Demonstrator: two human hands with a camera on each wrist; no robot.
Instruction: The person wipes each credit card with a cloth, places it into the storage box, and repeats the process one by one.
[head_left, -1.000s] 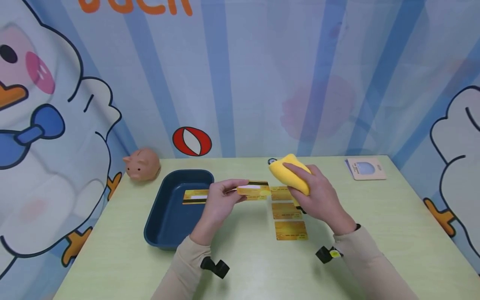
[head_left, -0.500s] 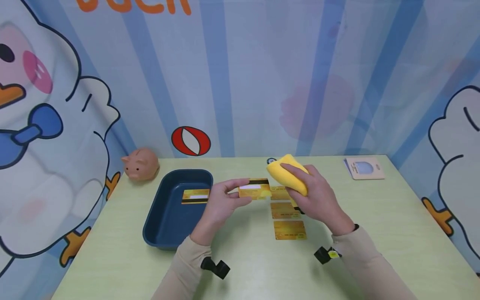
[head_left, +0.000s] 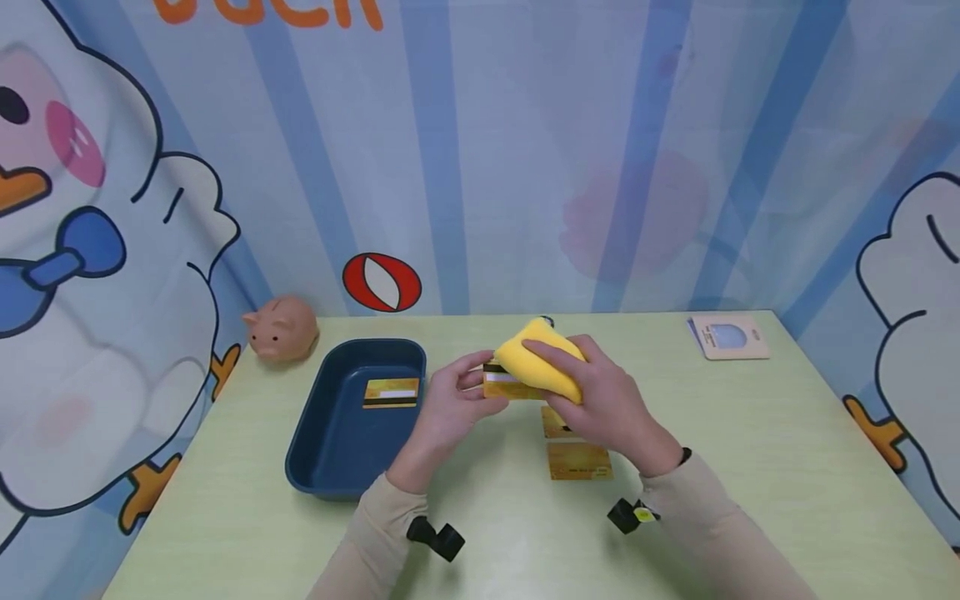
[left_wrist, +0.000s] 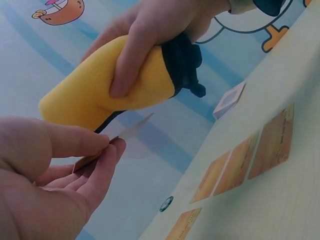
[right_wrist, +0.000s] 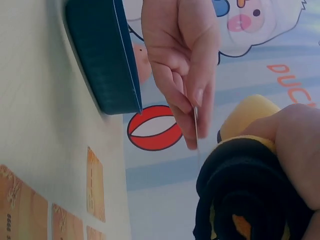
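Observation:
My left hand [head_left: 447,410] pinches a gold bank card [head_left: 502,387] between thumb and fingers, its dark stripe and white strip facing me. In the left wrist view the card [left_wrist: 136,127] shows nearly edge-on. My right hand [head_left: 611,404] grips a bunched, rolled yellow cloth [head_left: 538,360] with a dark side, whose layers show in the right wrist view [right_wrist: 245,175]. The cloth overlaps the right part of the card. Below the hands, gold cards [head_left: 579,462] lie face up on the table; one [head_left: 555,422] is partly covered by my right hand.
Left of my hands stands a dark blue tray [head_left: 300,454] with one gold card [head_left: 390,393] inside. A pink piggy bank [head_left: 282,331] sits behind it. A pale pink packet [head_left: 731,336] lies at the back right. A small round item [head_left: 548,321] is at the table's back edge.
My right hand has moved left with the yellow cloth, which now covers part of the held card. Earlier, my left hand tilted that card up to show its back.

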